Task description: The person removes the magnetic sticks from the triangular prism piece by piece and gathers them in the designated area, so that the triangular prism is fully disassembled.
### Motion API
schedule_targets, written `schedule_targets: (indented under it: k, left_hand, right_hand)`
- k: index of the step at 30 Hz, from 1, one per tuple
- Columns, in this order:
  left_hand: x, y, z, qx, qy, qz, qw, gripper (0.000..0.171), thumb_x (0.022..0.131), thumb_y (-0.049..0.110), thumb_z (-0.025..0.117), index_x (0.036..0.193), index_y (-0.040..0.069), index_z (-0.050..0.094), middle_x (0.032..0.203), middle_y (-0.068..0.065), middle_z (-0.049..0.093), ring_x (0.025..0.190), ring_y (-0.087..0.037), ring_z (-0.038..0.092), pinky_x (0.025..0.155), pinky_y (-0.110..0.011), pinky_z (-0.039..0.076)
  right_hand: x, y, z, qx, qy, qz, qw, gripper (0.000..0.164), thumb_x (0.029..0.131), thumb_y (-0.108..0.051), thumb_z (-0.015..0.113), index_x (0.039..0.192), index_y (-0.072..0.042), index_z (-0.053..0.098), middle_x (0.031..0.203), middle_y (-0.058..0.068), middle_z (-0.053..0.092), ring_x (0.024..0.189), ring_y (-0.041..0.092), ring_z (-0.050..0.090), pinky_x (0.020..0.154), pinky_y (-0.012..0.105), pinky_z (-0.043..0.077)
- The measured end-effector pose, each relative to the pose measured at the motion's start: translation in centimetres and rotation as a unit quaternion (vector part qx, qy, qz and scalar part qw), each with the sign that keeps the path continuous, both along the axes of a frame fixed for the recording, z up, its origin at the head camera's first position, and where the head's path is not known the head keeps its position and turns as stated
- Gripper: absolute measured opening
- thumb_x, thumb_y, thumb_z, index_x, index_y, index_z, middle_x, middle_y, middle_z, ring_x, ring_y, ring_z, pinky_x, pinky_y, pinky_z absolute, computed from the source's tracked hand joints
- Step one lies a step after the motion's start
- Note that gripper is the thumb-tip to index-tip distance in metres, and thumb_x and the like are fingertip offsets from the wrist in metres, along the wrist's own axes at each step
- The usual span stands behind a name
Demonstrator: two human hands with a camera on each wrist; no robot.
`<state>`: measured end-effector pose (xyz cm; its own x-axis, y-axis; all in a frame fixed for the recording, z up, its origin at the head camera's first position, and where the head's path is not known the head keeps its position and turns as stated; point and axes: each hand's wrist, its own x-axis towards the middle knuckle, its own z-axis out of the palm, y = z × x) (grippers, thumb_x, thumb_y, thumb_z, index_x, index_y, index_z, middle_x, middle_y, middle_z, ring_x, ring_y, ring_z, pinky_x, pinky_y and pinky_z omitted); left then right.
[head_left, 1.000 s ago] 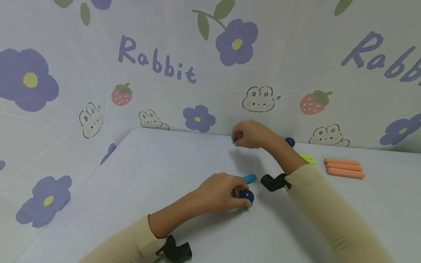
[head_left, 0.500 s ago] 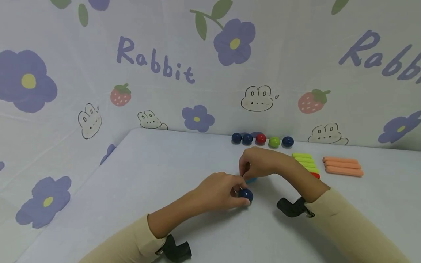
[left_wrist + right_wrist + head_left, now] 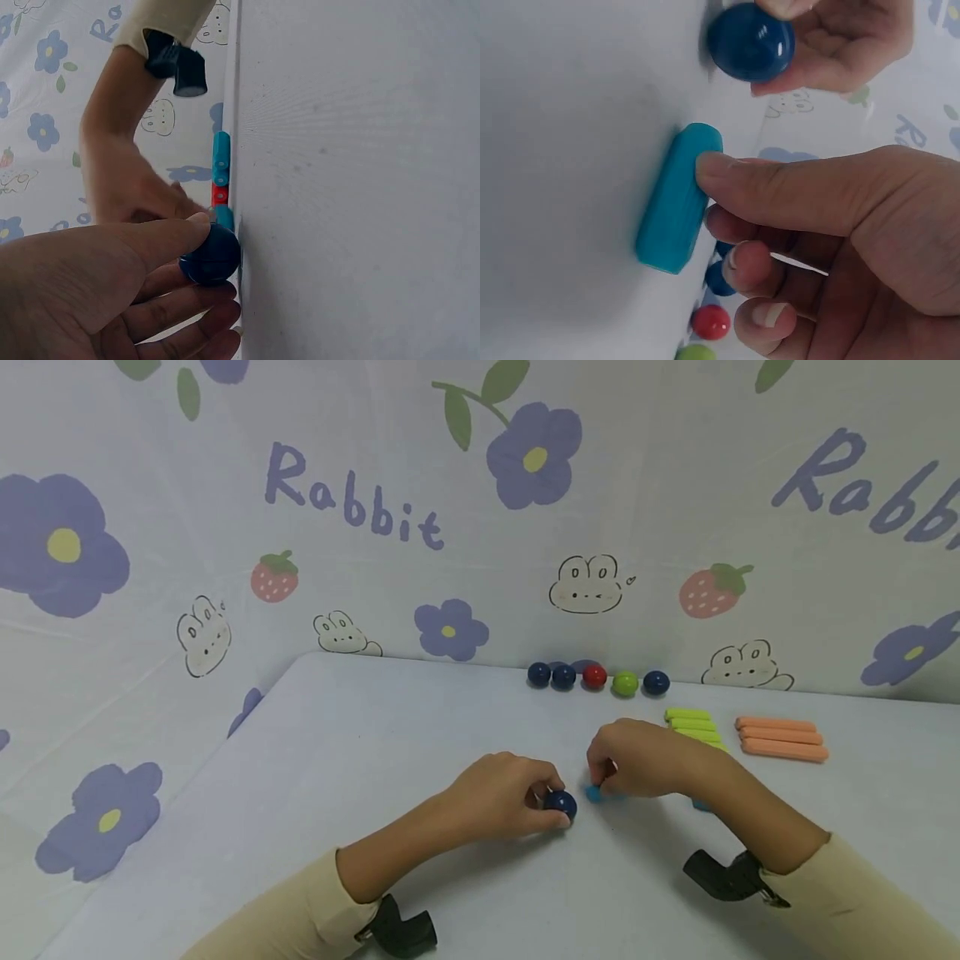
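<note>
My left hand (image 3: pixel 498 797) pinches a dark blue ball (image 3: pixel 562 806) between thumb and fingers at the white tabletop. Just right of it, my right hand (image 3: pixel 645 760) pinches a short blue stick (image 3: pixel 676 199) with faceted sides. In the right wrist view the thumb lies on this stick, which is close over the table. The left wrist view has the dark blue ball (image 3: pixel 211 255) at the thumb tip, with the right hand (image 3: pixel 139 184) behind it.
A row of balls stands along the back edge: dark blue (image 3: pixel 539 675), red (image 3: pixel 595 677) and green (image 3: pixel 626 683) among them. Yellow-green sticks (image 3: pixel 693 724) and orange sticks (image 3: pixel 782 739) lie at the right. Another blue stick (image 3: pixel 702 805) is partly hidden under the right forearm.
My right hand has come forward from the left end of the ball row, gripped the blue stick and shifted it right. The left hand stays on its ball.
</note>
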<state>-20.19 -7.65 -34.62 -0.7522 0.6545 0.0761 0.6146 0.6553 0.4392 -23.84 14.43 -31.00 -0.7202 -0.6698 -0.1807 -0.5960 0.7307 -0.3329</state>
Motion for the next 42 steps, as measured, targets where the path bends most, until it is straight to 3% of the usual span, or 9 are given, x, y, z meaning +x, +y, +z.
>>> schedule_targets:
  k: [9,15,23,35,42]
  left_hand:
    - [0.1,0.1,0.1,0.003,-0.012,0.002,0.9999,0.030,0.087,0.029,0.080,0.111,0.012,0.073,0.091,0.007,0.073,0.078,0.001,0.060,0.072,-0.018,0.047]
    - [0.1,0.2,0.2,-0.001,-0.008,0.005,1.0000,0.031,0.088,0.029,0.080,0.113,0.011,0.073,0.092,0.007,0.073,0.079,0.001,0.061,0.073,-0.018,0.047]
    - [0.1,0.3,0.2,0.000,-0.008,0.007,0.9999,0.032,0.087,0.029,0.080,0.112,0.011,0.073,0.092,0.007,0.073,0.078,0.000,0.061,0.072,-0.017,0.047]
    - [0.2,0.3,0.1,0.001,-0.008,0.010,0.9999,0.032,0.087,0.029,0.081,0.113,0.011,0.073,0.090,0.009,0.073,0.079,0.000,0.061,0.072,-0.018,0.047]
    - [0.2,0.3,0.1,0.001,-0.007,0.010,0.9999,0.032,0.087,0.029,0.080,0.113,0.011,0.073,0.090,0.008,0.073,0.079,-0.001,0.062,0.072,-0.018,0.047]
  right_hand:
    - [3.8,3.6,-0.2,-0.009,-0.032,-0.043,0.999,0.014,0.082,-0.009,0.082,0.078,-0.019,0.073,0.070,-0.010,0.057,0.071,0.011,0.052,0.061,0.025,0.047]
    - [5.1,6.7,-0.7,-0.008,-0.012,-0.071,0.997,0.023,0.080,-0.010,0.084,0.071,-0.021,0.065,0.064,-0.010,0.052,0.066,0.009,0.049,0.056,0.025,0.042]
    - [5.4,9.9,-1.1,0.003,0.011,-0.102,0.995,0.024,0.080,-0.015,0.085,0.070,-0.023,0.064,0.062,-0.011,0.051,0.062,0.007,0.048,0.053,0.023,0.040]
    - [5.2,10.3,-1.1,0.034,0.056,-0.103,0.993,0.027,0.081,-0.017,0.084,0.069,-0.022,0.061,0.061,-0.010,0.048,0.061,0.007,0.046,0.052,0.023,0.038]
    - [5.0,10.3,-1.0,0.052,0.059,-0.116,0.990,0.026,0.081,-0.014,0.084,0.071,-0.021,0.060,0.065,-0.009,0.049,0.064,0.009,0.047,0.054,0.024,0.039]
